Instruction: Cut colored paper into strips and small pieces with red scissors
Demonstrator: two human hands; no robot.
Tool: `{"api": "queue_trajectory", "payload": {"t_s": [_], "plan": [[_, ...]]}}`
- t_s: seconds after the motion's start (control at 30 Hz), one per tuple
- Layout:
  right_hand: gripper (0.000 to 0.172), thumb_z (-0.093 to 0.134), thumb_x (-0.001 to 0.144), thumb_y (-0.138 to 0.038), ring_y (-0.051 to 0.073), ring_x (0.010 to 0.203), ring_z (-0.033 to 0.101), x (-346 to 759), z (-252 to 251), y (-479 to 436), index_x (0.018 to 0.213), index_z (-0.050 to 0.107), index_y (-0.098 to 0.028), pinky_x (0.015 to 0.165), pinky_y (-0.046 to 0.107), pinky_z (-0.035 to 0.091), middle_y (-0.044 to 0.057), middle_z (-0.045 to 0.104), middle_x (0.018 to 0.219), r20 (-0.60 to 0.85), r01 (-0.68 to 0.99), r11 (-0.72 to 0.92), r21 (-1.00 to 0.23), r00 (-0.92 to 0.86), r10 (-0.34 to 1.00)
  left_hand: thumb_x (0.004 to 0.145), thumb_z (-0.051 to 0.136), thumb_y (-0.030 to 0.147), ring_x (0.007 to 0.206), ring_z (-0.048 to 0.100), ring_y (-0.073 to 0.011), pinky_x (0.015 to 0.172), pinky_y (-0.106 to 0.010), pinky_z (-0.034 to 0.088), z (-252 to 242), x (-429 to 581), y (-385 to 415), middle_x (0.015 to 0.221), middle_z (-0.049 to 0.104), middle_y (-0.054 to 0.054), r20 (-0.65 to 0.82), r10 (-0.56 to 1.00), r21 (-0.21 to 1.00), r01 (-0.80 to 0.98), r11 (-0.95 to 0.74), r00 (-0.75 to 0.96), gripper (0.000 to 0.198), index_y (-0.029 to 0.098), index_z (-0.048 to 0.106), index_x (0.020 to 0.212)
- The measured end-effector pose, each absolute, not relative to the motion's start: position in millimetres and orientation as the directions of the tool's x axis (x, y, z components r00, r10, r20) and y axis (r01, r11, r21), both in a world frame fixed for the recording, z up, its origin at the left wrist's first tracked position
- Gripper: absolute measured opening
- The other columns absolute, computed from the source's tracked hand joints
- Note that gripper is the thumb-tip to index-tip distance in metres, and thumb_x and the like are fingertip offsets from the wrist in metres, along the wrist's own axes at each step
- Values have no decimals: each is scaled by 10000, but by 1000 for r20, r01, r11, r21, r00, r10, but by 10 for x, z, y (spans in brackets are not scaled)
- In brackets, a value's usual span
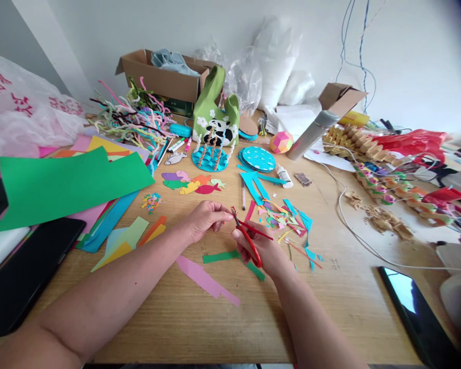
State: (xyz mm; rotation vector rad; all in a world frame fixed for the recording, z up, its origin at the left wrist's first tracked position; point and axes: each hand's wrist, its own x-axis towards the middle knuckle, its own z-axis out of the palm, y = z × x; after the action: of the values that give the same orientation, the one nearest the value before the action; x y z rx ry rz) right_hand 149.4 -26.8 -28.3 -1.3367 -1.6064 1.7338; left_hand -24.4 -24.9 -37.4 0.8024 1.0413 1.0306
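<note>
Nearest, at right: phone (405,302) on table (169,333). Pink strip (202,277) and green strip (219,257) lie just in front of the hands. Right hand (267,251) curled round red scissors (249,243), blades pointing up and left; red strip (259,231) crosses above its fingers. Left hand (207,220): fingers bent inward, thumb tip by the blade ends; cannot tell whether it grips paper. Scraps (282,218) right of the scissors. Farther: paper fish (189,187), green bag (203,115), carton (165,77).
</note>
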Motion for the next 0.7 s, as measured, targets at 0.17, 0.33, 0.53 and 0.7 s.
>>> {"api": "queue_trajectory", "payload": {"t_s": [0.17,0.33,0.53,0.7], "plan": [[449,768,646,-542,104,338,512,1502,-278,-274,659,483,-196,316,196,397,-49,550,472,-355,280,-247,-928,-456,816,587,726,274,397,372,-47,455,-224,251,-384,-239,-244,499,508,45,-300,943,897,-295,330,143,202,125,642,694],[442,769,650,-533,101,333,513,1500,-259,-277,653,488,-192,306,184,372,-45,557,471,-361,280,-254,-926,-457,813,598,718,271,401,369,-46,459,-225,246,-387,-241,-244,502,508,42,-301,943,900,-283,330,142,192,124,647,700],[441,771,647,-539,104,346,519,1502,-277,-269,680,499,-194,323,197,409,-47,563,481,-370,268,-271,-925,-461,807,591,718,273,400,371,-47,456,-225,253,-376,-247,-247,511,518,41,-294,944,904,-278,326,150,194,125,646,693],[467,771,629,-564,102,347,519,1497,-291,-270,680,484,-199,333,202,416,-46,565,485,-380,263,-286,-922,-460,803,589,722,266,400,376,-49,456,-224,262,-370,-242,-252,502,512,43,-299,943,903,-276,330,148,191,125,645,693]]}}
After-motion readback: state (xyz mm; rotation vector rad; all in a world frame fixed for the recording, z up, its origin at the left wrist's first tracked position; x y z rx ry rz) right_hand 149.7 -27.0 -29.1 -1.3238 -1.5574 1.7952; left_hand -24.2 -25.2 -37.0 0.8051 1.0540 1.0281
